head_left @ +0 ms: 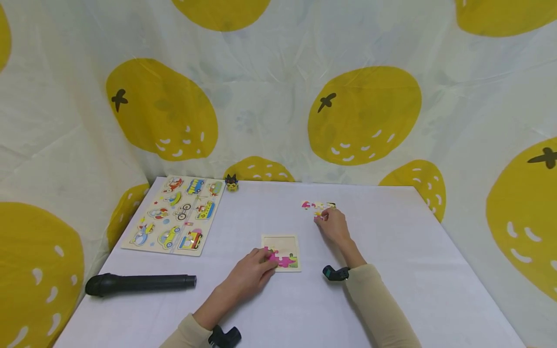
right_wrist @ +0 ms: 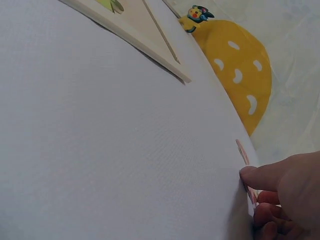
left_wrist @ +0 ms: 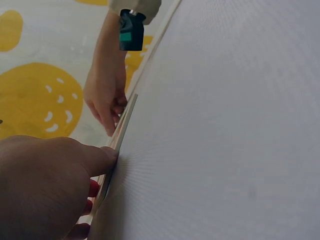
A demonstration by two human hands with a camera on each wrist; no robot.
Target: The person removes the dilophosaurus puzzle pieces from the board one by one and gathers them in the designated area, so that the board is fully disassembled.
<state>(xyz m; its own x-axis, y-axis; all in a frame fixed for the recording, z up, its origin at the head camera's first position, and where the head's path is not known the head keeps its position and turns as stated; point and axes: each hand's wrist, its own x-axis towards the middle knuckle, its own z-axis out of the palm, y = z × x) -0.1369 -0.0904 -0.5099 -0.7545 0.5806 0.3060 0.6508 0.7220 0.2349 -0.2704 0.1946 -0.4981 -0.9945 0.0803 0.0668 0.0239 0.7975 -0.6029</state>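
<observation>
A small square wooden puzzle tray (head_left: 300, 256) lies flat on the white table, with joined pink and green jigsaw pieces (head_left: 286, 262) along its lower part. My left hand (head_left: 250, 270) holds the tray at its left side. Its thumb (left_wrist: 106, 159) rests along the tray's edge, and the fingers partly hide the pink pieces. Farther back and to the right, my right hand (head_left: 335, 226) pinches a jigsaw piece (head_left: 317, 215) low over the table. Just beyond those fingertips lie several loose jigsaw pieces (head_left: 306, 205), some partly covered by the hand.
A wooden vehicle puzzle board (head_left: 165, 224) lies at the back left, with a small yellow and dark figurine (head_left: 232, 182) by its corner. In front of the board is a black microphone (head_left: 141, 283). A fruit-print cloth (head_left: 265, 106) hangs behind the table (head_left: 391, 232).
</observation>
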